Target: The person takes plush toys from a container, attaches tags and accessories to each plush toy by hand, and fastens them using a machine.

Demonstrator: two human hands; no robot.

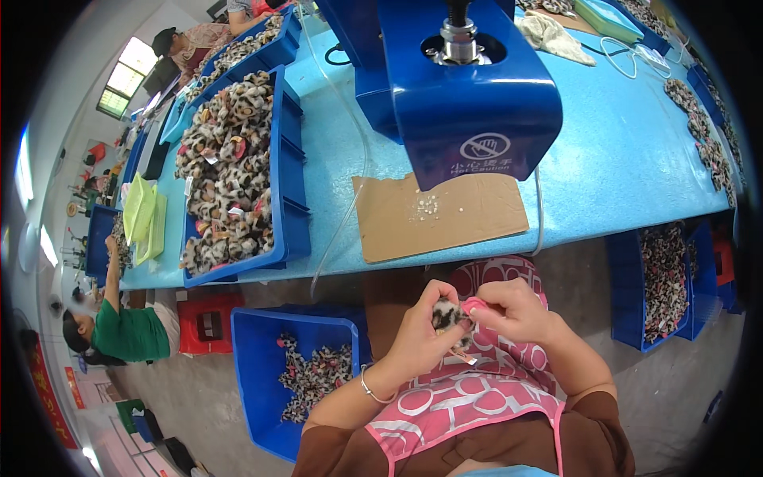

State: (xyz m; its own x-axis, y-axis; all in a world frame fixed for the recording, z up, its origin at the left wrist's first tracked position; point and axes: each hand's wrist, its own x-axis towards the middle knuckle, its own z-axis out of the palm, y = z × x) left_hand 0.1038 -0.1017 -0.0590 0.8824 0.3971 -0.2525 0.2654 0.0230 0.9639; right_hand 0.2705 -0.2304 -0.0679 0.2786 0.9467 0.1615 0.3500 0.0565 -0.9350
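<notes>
In front of my lap, over a pink and white patterned apron, my left hand is closed around a small spotted plush toy in black, white and tan. A small white tag hangs from its lower end, below my left fingers. With thumb and fingers pinched together, my right hand grips the toy's bright pink part. Both hands meet on this one toy, and my fingers hide much of its shape. On my left wrist is a silver bangle.
A blue machine with a hot-surface warning stands above cardboard holding white crumbs on the table. Blue bins of spotted plush stand on the table, on the floor at left and at right. Other people work at left.
</notes>
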